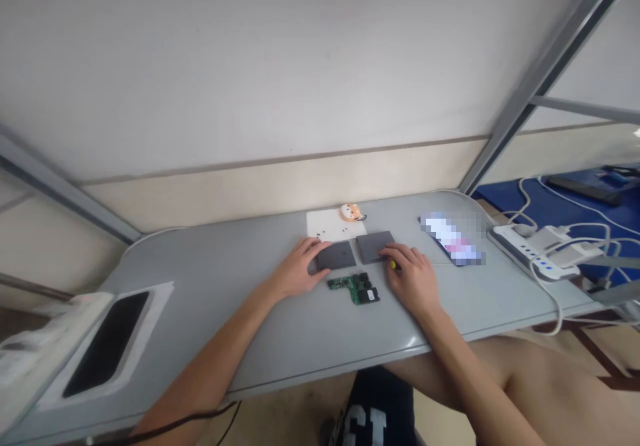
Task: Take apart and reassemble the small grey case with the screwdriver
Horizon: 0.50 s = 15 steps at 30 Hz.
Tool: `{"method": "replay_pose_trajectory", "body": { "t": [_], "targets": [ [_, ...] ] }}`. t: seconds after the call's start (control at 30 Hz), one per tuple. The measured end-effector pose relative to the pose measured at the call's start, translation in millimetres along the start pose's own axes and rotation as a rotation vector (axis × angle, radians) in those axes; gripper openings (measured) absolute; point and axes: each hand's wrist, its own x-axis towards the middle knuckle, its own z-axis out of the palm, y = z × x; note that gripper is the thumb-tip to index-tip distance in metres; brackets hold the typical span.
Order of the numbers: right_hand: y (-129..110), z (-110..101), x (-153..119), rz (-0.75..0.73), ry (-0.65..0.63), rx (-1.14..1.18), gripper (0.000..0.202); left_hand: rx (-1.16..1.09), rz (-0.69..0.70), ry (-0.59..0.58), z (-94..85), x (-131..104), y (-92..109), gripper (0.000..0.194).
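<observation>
My left hand [299, 269] lies at the left side of a dark grey flat cover [337, 255], thumb and fingers closed around its edges. A second dark grey cover [373, 246] lies just to its right. My right hand [413, 276] is closed on a small yellow-and-black tool [395, 265], most of it hidden in the palm. The fingertips of that hand touch the right cover's edge. Close in front of the covers sits a green circuit board [355, 288] with black parts, flat on the table. Nothing is visibly held between the two hands.
Behind the covers, a white sheet [323, 223] carries several tiny dark pieces and an orange-and-white animal-face case [351, 213]. A lit phone [453, 239] and a power strip [533, 253] with cables are at right. A black phone [107, 343] lies at left on the grey table [210, 266].
</observation>
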Motion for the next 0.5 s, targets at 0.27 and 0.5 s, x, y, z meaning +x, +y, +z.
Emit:
{"method": "replay_pose_trajectory", "body": {
  "t": [0.27, 0.5],
  "targets": [
    [-4.2, -7.0, 0.8, 0.043, -0.002, 0.011, 0.026, -0.052, -0.018, 0.029, -2.5, -8.7, 0.1, 0.056],
    [-4.4, -7.7, 0.8, 0.073, -0.008, 0.002, 0.023, -0.069, -0.05, 0.016, 2.8, -9.8, -3.7, 0.059]
  ]
}}
